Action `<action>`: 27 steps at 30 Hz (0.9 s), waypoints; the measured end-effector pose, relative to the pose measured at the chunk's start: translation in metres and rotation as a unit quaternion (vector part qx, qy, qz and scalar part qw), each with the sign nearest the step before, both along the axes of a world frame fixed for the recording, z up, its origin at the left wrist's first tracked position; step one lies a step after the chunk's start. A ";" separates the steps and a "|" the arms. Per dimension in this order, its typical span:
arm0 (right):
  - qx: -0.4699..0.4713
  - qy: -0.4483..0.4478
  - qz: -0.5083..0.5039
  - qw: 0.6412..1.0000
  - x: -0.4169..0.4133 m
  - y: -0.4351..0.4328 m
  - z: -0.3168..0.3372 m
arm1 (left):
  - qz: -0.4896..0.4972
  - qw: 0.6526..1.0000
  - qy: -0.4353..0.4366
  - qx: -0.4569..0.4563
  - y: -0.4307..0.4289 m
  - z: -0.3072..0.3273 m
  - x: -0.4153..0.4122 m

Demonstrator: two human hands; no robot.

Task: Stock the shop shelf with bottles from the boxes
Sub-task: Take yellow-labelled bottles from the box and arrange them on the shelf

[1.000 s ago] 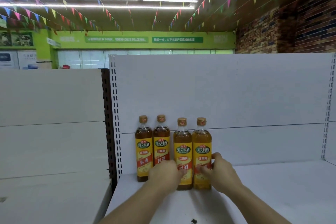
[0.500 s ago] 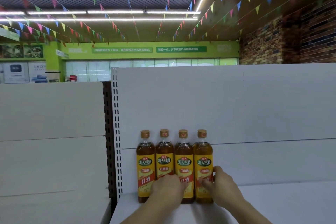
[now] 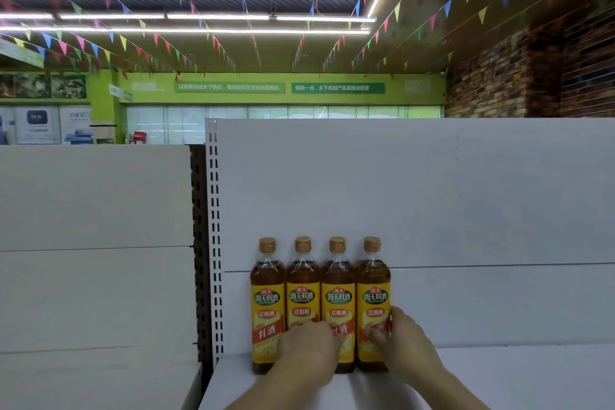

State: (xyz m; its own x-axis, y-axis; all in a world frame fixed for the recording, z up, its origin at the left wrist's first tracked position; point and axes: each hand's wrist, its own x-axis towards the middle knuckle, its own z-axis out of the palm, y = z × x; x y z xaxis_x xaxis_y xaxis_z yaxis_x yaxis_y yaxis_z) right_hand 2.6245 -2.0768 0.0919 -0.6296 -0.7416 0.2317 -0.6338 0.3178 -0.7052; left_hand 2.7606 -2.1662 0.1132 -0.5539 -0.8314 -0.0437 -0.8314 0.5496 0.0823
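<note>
Four amber bottles with gold caps and yellow labels stand upright in a tight row at the back left of the white shelf (image 3: 519, 376). My left hand (image 3: 309, 349) reaches across the lower part of the second bottle (image 3: 302, 296), and its fingers curl onto the third bottle (image 3: 337, 296). My right hand (image 3: 404, 346) grips the fourth bottle (image 3: 372, 293), thumb on its right side and fingers on its label. The first bottle (image 3: 268, 303) stands untouched at the left end. No boxes are in view.
The white back panel (image 3: 432, 193) rises right behind the bottles. A perforated upright (image 3: 216, 243) borders the row on the left, with a second white shelf unit (image 3: 93, 243) beyond it. To the right of the bottles the shelf stretches on bare.
Both hands have pushed the third and fourth bottles back into line with the first two. The row now looks even, and the view has tilted upward.
</note>
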 end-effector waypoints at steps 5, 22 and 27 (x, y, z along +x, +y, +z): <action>0.020 -0.001 0.001 1.000 -0.005 -0.008 -0.004 | 0.018 1.000 0.015 -0.003 0.000 -0.002 -0.002; 0.209 0.097 -0.039 0.972 0.021 0.015 0.006 | -0.022 0.999 0.031 -0.031 0.002 -0.020 0.027; 0.236 0.157 0.011 0.959 0.045 0.015 0.007 | -0.036 0.998 0.037 -0.028 0.004 -0.020 0.056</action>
